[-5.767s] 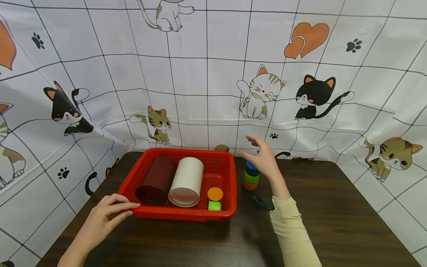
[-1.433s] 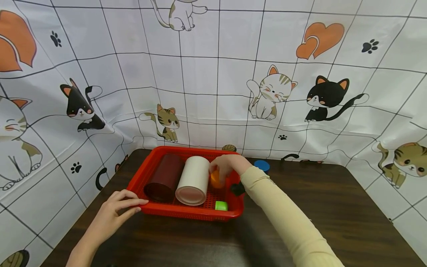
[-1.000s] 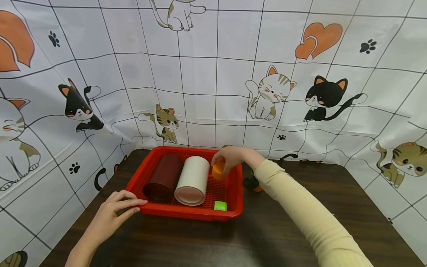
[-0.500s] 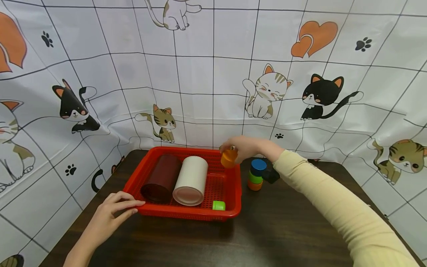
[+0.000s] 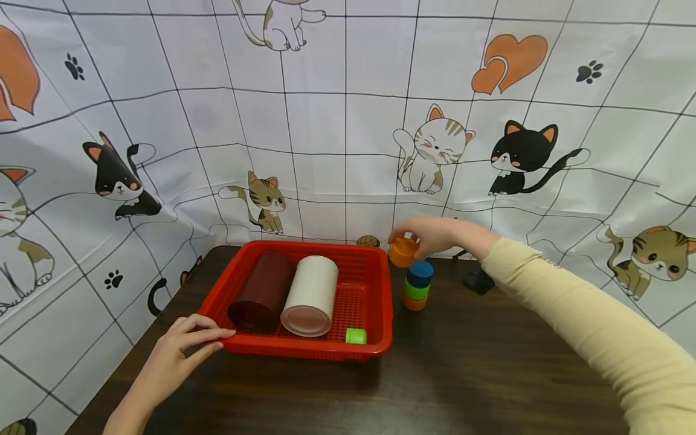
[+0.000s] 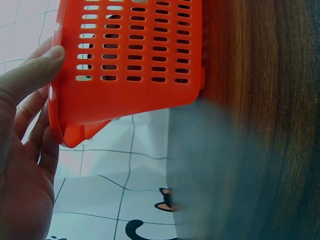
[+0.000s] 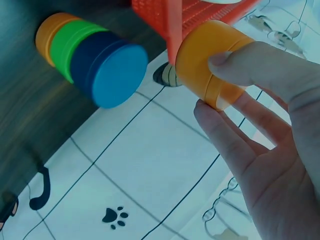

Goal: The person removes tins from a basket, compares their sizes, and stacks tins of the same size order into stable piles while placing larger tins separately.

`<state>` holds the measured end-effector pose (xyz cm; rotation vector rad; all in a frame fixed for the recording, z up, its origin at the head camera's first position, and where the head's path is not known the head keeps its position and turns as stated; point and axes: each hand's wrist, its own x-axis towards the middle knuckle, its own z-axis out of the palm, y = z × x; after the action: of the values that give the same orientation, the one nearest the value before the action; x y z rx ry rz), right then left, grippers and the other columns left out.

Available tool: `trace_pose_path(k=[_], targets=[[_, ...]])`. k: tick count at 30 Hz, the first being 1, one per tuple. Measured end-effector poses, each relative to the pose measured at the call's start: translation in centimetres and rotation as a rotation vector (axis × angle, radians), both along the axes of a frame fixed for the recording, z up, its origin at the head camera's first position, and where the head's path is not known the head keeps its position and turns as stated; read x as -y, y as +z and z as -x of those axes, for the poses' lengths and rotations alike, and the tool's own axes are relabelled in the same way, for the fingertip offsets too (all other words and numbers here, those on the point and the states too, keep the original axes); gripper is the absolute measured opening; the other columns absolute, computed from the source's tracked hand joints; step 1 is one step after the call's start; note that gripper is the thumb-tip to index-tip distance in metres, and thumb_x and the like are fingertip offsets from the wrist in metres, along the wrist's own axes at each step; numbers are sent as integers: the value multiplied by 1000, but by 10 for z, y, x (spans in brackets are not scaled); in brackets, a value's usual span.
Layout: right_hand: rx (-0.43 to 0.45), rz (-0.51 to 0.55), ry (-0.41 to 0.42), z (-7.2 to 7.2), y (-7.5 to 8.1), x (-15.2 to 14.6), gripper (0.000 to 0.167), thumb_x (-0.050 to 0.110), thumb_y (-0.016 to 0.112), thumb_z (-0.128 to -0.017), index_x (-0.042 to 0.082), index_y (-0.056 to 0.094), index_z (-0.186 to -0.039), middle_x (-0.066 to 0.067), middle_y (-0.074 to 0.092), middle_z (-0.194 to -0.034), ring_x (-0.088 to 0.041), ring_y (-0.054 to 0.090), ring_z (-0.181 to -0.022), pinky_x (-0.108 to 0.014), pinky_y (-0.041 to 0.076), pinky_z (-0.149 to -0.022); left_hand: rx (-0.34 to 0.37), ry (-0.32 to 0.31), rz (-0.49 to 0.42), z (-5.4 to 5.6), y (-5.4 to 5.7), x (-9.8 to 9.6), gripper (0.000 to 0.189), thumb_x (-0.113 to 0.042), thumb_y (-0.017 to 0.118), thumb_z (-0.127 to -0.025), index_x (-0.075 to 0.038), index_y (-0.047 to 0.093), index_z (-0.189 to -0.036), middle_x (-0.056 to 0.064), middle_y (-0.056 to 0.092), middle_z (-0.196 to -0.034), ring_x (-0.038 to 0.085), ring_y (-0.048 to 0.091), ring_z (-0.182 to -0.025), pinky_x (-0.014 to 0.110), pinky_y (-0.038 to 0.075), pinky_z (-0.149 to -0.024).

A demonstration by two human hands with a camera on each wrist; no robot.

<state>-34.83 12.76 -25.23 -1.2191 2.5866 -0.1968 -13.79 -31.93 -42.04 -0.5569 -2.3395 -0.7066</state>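
My right hand (image 5: 426, 234) pinches an orange stacking cup (image 5: 402, 253) above the table, just past the basket's right rim. In the right wrist view, thumb and fingers grip the cup (image 7: 205, 62) near its open end. Slightly below and to the right stands an upright stack of cups, with a blue cup (image 5: 420, 275) on a green one (image 5: 416, 291) and an orange one (image 5: 414, 302) at the bottom. My left hand (image 5: 171, 362) holds the near-left corner of the red basket (image 5: 293, 345); the left wrist view shows the thumb (image 6: 45, 62) against its rim.
Inside the basket lie a dark brown cylinder (image 5: 263, 290), a white cylinder (image 5: 312, 293) and a small light-green cup (image 5: 356, 336) on its side. The brown wooden table (image 5: 489, 362) meets a cat-print wall sheet (image 5: 337, 121) at the back.
My right hand has taken the orange cup from inside the basket, lifted it over the right rim and carried it rightward towards the stack. The left hand stays on the basket's rim.
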Motion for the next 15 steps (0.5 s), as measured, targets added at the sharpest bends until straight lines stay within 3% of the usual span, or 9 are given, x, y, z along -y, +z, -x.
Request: trace_pose_path(k=[15], targets=[[-20,-5,-25,6,-8,-25,54,-5,69,-81,13,62,-131,-13,61,-136,-38,64,-114,-46,54,-93,-36,-29,-8,2,-5,0,51,5,85,-62,-26,78,-102,-11,62,-97,-2,43,-93,15,33,-74]])
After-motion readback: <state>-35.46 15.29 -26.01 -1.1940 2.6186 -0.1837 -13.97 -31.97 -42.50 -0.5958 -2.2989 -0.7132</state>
